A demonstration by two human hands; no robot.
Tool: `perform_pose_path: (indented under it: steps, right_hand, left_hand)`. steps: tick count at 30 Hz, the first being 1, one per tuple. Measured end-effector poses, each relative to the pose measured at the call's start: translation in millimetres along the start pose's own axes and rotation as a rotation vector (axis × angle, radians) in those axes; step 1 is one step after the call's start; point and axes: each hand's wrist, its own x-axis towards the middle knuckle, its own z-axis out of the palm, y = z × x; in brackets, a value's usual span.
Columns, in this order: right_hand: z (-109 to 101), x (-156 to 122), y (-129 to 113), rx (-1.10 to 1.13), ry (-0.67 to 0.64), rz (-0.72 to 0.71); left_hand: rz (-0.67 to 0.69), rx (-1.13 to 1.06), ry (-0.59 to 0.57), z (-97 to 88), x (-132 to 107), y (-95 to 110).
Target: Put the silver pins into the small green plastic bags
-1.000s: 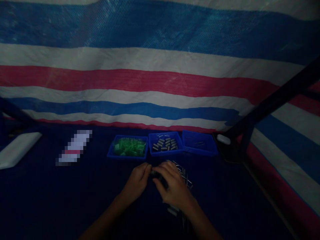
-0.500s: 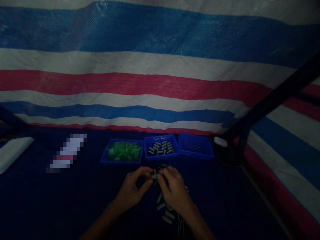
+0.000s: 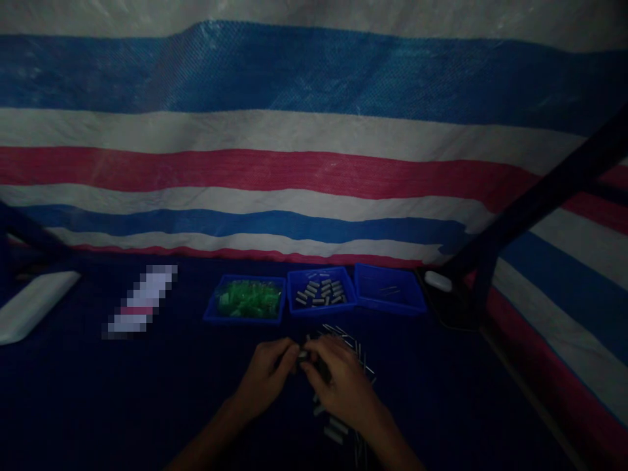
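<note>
The scene is dim. My left hand [image 3: 267, 374] and my right hand [image 3: 338, 376] meet fingertip to fingertip over a dark blue table, both pinched on a small grey cylindrical piece [image 3: 303, 355]. Thin metal pins [image 3: 356, 347] lie scattered just beyond my right hand. Several short grey tubes [image 3: 333, 428] rest on the table beside my right wrist. Behind the hands stand three blue trays: the left tray [image 3: 245, 318] holds green plastic pieces, the middle tray [image 3: 321, 309] holds grey tubes, the right tray [image 3: 392, 304] holds a few thin pins.
A blue, white and red striped tarp [image 3: 294, 170] hangs behind the table. A dark slanted metal bar [image 3: 540, 196] with a white object [image 3: 438, 281] at its foot stands at right. A white flat object [image 3: 34, 304] lies at far left, beside a blurred patch [image 3: 140, 301].
Both hands stay together at the same spot, their fingers shifting slightly on the small piece. The view drifted a little; the grey tubes by my right wrist came into sight.
</note>
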Motion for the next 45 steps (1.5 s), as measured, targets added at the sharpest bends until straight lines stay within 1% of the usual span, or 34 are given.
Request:
perform_pose_path:
  steps: [5, 8, 12, 15, 17, 19, 22, 24, 27, 33, 37, 40, 45]
  right_hand:
    - [0, 0, -2, -0.034, 0.012, -0.014]
    - [0, 0, 0, -0.034, 0.016, -0.018]
    - [-1, 1, 4, 0.015, 0.076, 0.005]
    - [-1, 0, 6, 0.034, 0.095, 0.001]
    - [0, 0, 5, 0.022, 0.087, 0.006]
    - [0, -1, 4, 0.017, 0.083, 0.021]
    - [0, -1, 2, 0.045, 0.119, 0.03]
    - [-1, -1, 1, 0.058, 0.143, 0.011]
    - [-1, -1, 0, 0.058, 0.131, -0.025]
    - [2, -1, 2, 0.051, 0.122, -0.016]
    - [4, 0, 6, 0.035, 0.162, 0.009]
    - [7, 0, 9, 0.025, 0.18, 0.019]
    - [9, -1, 8, 0.046, 0.139, 0.023]
  left_hand:
    - [0.018, 0.034, -0.025, 0.9, 1, 0]
    - [0.044, -0.014, -0.045, -0.4, 1, 1]
    - [0.12, -0.051, -0.028, -1.6, -2, 1]
    - [0.168, -0.022, -0.049, -1.0, -4, 0]
    - [0.147, -0.004, -0.055, -0.2, -4, -2]
    - [0.101, -0.011, -0.033, 0.5, -3, -3]
    - [0.049, -0.038, -0.002, 0.2, -1, -4]
    - [0.033, -0.043, 0.0, -0.8, 0, -3]
    - [0.024, -0.022, -0.011, -2.3, 0, -1]
    - [0.054, 0.04, -0.036, -4.4, -2, 0]
    - [0.133, 0.002, -0.047, -3.5, -4, -1]
    - [0.185, 0.031, -0.053, -0.9, -5, -4]
    - [0.131, 0.04, -0.036, -0.8, -3, -5]
